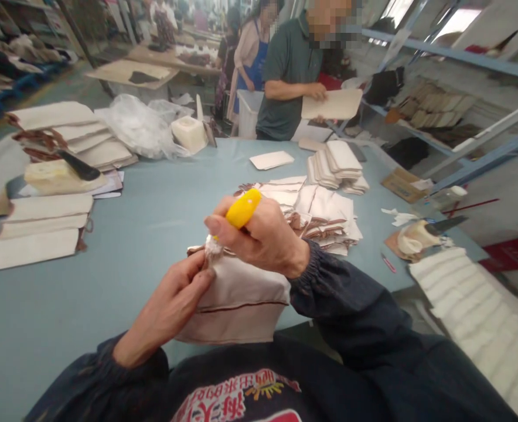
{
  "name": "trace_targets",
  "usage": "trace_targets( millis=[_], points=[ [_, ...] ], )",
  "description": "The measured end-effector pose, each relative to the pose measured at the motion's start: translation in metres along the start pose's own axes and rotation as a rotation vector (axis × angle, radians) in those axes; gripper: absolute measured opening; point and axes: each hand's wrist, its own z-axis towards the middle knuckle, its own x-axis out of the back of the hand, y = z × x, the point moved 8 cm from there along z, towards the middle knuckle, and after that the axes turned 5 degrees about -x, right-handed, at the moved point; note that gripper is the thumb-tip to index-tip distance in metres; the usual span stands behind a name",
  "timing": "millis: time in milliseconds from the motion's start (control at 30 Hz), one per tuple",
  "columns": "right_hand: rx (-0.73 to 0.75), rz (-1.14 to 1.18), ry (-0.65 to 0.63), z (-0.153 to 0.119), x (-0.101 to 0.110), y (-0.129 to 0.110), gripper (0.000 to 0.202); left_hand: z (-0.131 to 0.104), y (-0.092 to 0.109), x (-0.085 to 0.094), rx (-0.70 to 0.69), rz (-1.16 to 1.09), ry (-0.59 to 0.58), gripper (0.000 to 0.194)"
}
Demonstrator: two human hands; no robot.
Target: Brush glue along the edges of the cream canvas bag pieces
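A white fabric piece (245,299) with a dark brown seam line lies at the table's near edge, close to my body. My left hand (171,305) pinches its upper left corner between thumb and fingers. Just above that corner, my right hand (263,234) is wrapped round a yellow-handled tool (244,209). The tool's lower end meets a white, fluffy tuft (214,245) at the corner; its tip is hidden. Behind my right hand lies a loose pile of white pieces with brown edges (324,211).
Stacked white pieces stand on the blue-green table (153,223) at left (43,228) and back right (336,161). A plastic bag (136,126) lies at the back left. Across the table, a person (285,76) holds a flat pale piece. A pink cutter (388,262) lies at right.
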Motion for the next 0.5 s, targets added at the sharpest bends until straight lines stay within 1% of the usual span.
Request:
trace_targets(
  millis=[67,133,167,233,300,400,467,500],
  points=[
    [-0.035,0.051,0.085,-0.006,0.018,-0.004,0.042,-0.003,-0.007,-0.004,0.052,-0.129,-0.042,0.025],
    [-0.021,0.107,0.069,-0.01,0.025,-0.011,0.04,-0.006,-0.01,-0.009,0.093,-0.202,-0.084,0.027],
    [0.005,0.113,0.029,-0.012,0.024,-0.015,0.038,-0.006,-0.01,-0.01,0.092,-0.203,-0.09,0.028],
    [0.076,0.063,-0.054,-0.015,0.014,-0.021,0.035,-0.007,-0.004,-0.011,0.045,-0.164,-0.096,0.028],
    [0.127,-0.026,-0.072,-0.016,0.002,-0.021,0.037,-0.007,0.004,-0.012,-0.02,-0.095,-0.085,0.026],
    [0.139,-0.061,-0.01,-0.015,-0.007,-0.014,0.041,-0.008,0.009,-0.017,-0.08,-0.035,-0.081,0.025],
    [0.13,-0.002,0.057,-0.017,-0.002,-0.01,0.043,-0.011,0.009,-0.02,-0.106,-0.043,-0.085,0.025],
    [0.12,0.039,0.11,-0.021,0.003,-0.01,0.043,-0.013,0.008,-0.021,-0.126,-0.038,-0.078,0.026]
  ],
)
